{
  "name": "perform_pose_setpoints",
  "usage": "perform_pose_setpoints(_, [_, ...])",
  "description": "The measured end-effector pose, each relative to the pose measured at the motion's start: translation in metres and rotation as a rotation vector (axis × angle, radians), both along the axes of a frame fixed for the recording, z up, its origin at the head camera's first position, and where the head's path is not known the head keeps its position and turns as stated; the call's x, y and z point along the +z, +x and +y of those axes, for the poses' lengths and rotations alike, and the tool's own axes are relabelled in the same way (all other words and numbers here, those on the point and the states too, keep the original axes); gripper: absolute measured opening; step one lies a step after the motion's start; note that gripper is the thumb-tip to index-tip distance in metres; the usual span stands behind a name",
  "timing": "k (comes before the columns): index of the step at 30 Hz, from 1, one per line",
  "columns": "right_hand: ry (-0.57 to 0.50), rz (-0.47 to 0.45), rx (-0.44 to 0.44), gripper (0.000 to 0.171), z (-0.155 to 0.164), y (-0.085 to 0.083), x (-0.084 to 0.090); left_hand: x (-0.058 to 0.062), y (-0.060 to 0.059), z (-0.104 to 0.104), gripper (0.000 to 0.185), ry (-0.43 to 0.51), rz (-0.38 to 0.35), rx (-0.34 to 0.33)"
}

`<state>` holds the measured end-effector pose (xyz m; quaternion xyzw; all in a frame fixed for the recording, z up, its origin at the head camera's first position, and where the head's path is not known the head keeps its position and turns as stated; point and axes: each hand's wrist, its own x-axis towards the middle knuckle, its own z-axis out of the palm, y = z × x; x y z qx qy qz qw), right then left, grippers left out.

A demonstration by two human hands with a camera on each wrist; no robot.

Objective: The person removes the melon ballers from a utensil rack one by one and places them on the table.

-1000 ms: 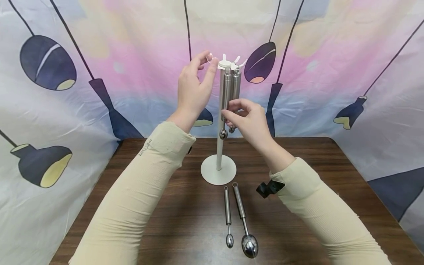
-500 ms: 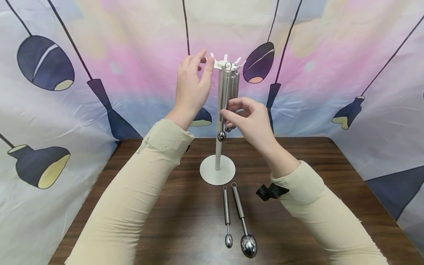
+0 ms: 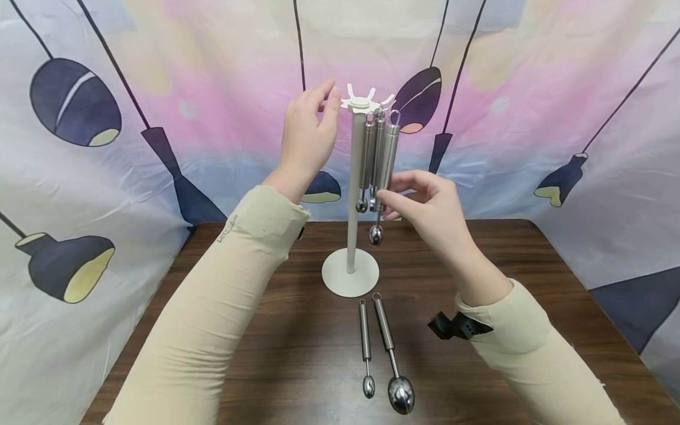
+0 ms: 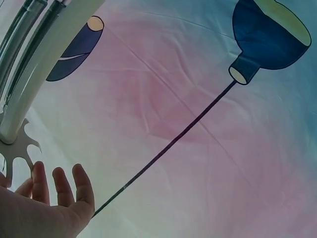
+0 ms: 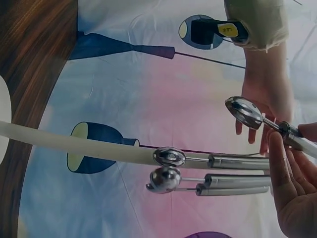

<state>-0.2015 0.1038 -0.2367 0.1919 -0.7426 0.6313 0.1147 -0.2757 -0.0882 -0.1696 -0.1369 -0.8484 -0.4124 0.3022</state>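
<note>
Right hand (image 3: pixel 419 200), narrowed to a pinch, holds a steel scoop (image 3: pixel 389 156) by the lower part of its handle. The scoop is tilted, oval head down, its ring beside the hooks at the top of a white stand (image 3: pixel 354 195); whether the ring is on a hook, I cannot tell. Three steel scoops (image 5: pixel 237 162) hang from the stand close by, heads down. Left hand (image 3: pixel 308 127) is raised at the other side of the hooks, fingers loosely extended and apart; whether its fingertips touch them is unclear.

Small dark lettering (image 3: pixel 227 229) runs along the cream left sleeve (image 3: pixel 191 307), too blurred to read surely. On the black device at the left wrist, a yellow label (image 5: pixel 228 30) seems to begin "LE".

The round white base (image 3: pixel 340 280) stands on a dark wood-grain table (image 3: pixel 297 354). In front lie a small scoop (image 3: pixel 365 333) and a larger scoop (image 3: pixel 401 394), side by side. Behind hangs a pastel cloth (image 3: pixel 239 35) printed with dark lamps.
</note>
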Motion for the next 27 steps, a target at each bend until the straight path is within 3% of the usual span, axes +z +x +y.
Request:
perform_pose_setpoints(11, [0.044, -0.079, -0.061, 0.025, 0.026, 0.013, -0.007, 0.002, 0.013, 0.004, 0.061, 0.002, -0.119, 0.022])
perform_pose_setpoints(17, [0.068, -0.102, -0.090, 0.027, 0.041, 0.018, -0.021, 0.002, 0.014, 0.005, 0.066, -0.015, -0.118, 0.005])
perform_pose_setpoints(27, [0.013, -0.129, -0.080, 0.015, 0.057, 0.021, -0.052, 0.001, 0.016, 0.005, 0.067, 0.003, -0.130, -0.015])
